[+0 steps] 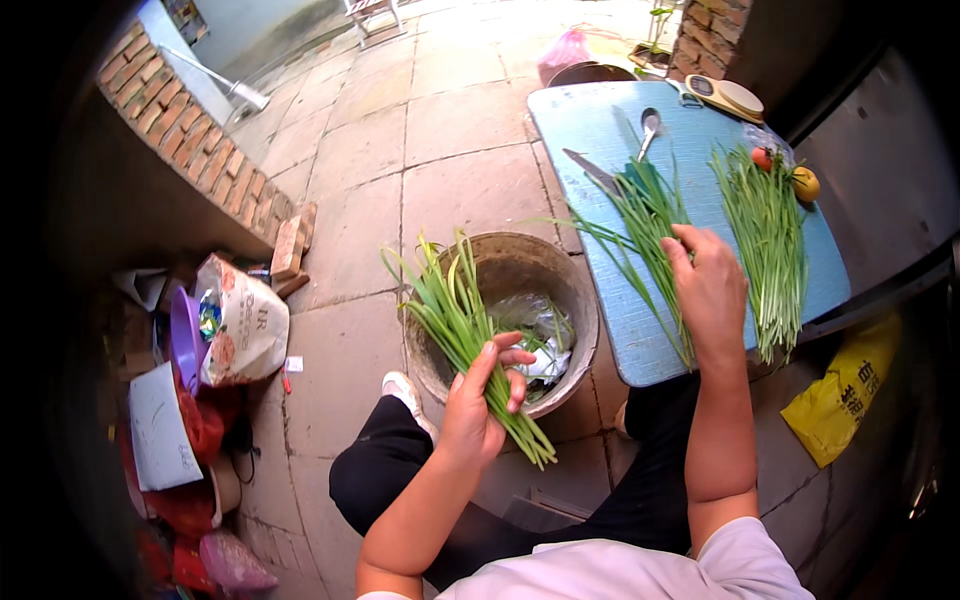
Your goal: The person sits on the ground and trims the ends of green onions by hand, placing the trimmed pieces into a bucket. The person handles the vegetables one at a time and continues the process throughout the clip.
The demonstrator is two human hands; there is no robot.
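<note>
My left hand (480, 409) holds a bunch of garlic chives (469, 337) at a slant, leaf tips up and cut ends down, over the near left part of a round bucket (585, 330). On the blue tabletop (577, 105), my right hand (709, 281) has its thumb and fingertips at a looser pile of chives (649, 202). Whether they pinch any stems is not clear. A knife blade (592, 171) sticks out from under that pile. To the right of this hand lies a larger, neatly lined-up bunch of chives (769, 247). Plastic film and green scraps (544, 337) lie inside the bucket.
On the table are a metal spoon (649, 131), a kitchen scale (727, 97), a red tomato (762, 157) and a yellowish one (806, 184). A yellow bag (840, 397) lies on the floor at right. Leftward stand a printed bag (247, 322), a purple basin (186, 337) and bricks (292, 244).
</note>
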